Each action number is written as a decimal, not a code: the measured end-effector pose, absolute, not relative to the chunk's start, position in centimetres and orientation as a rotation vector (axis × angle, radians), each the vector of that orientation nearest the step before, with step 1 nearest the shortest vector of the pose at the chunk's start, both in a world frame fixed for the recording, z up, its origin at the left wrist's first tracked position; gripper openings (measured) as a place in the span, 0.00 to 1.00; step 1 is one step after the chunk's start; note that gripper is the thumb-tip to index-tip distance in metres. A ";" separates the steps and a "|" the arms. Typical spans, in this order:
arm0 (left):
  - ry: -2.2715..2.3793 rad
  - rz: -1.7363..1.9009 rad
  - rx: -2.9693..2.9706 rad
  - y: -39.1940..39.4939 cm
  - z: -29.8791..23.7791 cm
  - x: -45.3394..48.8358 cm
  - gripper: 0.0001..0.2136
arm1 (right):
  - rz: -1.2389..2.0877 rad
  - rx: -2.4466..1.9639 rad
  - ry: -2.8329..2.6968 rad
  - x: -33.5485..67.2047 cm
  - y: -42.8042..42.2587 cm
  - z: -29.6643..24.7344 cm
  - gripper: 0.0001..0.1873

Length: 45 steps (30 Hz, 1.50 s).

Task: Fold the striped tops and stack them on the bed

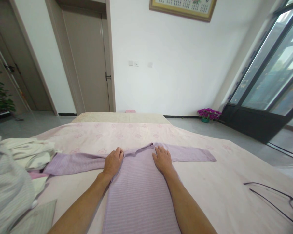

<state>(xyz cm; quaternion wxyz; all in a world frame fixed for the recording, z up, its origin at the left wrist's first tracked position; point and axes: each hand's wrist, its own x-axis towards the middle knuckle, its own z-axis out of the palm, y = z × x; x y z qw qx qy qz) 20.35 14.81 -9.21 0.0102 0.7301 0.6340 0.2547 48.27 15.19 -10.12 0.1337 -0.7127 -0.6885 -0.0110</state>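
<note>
Shirt: in the head view, a lilac striped shirt (pixel 141 195) lies spread over the middle of the worktop (pixel 122 117), collar toward the far edge, lower part running out of view at the near edge.
Sleeves: one stretches toward the left edge, the other lies straight toward the right edge.
Left hand: the left hand (pixel 113 162) is narrow, fingers curled around the fabric at the shirt's left shoulder.
Right hand: the right hand (pixel 163 159) rests palm down beside the collar, fingers loosely spread on the fabric, not pinching it.
Cloth: a pale pink flowered cloth (pixel 222 201) covers the worktop, except a beige strip along the far edge.
Clothes pile: rumpled clothes (pixel 9 182) lie along the left edge, reaching the left cuff.
Glasses: dark-framed glasses (pixel 290 197) lie near the right edge, partly out of view.
Floor: purple flowers (pixel 209 113) stand beyond the worktop's far right corner.
</note>
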 end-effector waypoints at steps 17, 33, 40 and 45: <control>1.884 0.967 2.351 15.1 -10.0 20.4 0.05 | -0.050 -2.042 -1.997 48.4 15.1 -10.3 0.28; 1.505 0.669 2.710 15.1 -10.1 20.9 0.20 | -0.059 -2.085 -2.010 48.4 15.4 -10.6 0.29; 1.755 0.348 2.651 15.7 -10.7 21.2 0.27 | -0.052 -2.097 -2.031 48.4 15.5 -10.8 0.30; 1.780 0.328 2.643 15.9 -11.2 21.2 0.28 | -0.061 -2.098 -2.029 48.4 15.6 -10.8 0.30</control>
